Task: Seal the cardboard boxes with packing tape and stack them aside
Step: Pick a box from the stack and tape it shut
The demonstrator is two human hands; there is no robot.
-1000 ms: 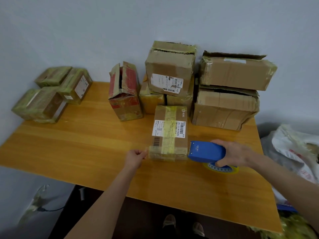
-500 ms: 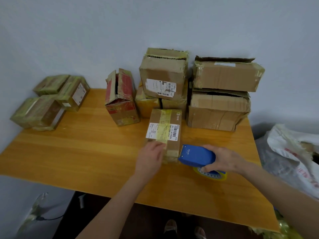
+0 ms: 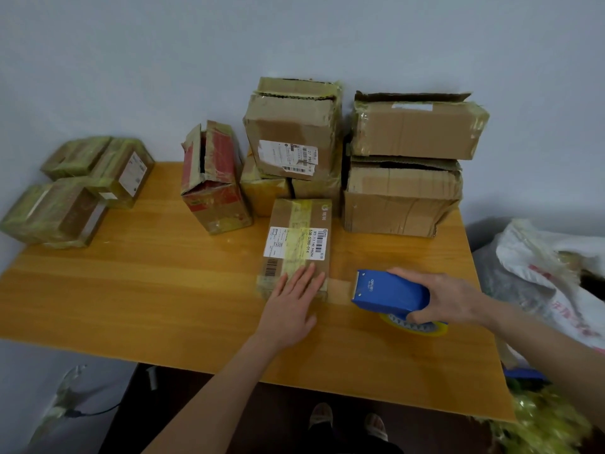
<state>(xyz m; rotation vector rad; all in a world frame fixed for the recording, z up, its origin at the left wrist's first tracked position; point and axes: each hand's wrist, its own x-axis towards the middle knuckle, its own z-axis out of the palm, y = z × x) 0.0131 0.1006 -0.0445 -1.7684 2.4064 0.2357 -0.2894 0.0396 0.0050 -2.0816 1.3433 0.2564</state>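
A small flat cardboard box with a white label and yellowish tape along its top lies on the wooden table. My left hand presses flat on the box's near end, fingers straight. My right hand grips a blue tape dispenser just right of the box. A strip of clear tape runs from the dispenser's mouth to the box's near right side. The yellow tape roll shows under the dispenser.
Several taped boxes are stacked at the table's far left. A red and brown box with open flaps stands behind the small box, and larger brown boxes are stacked along the wall. A white bag sits right of the table.
My left hand went from the box's near left corner onto its top and now lies flat there. My right hand pulled the dispenser rightward from the box, drawing tape out.
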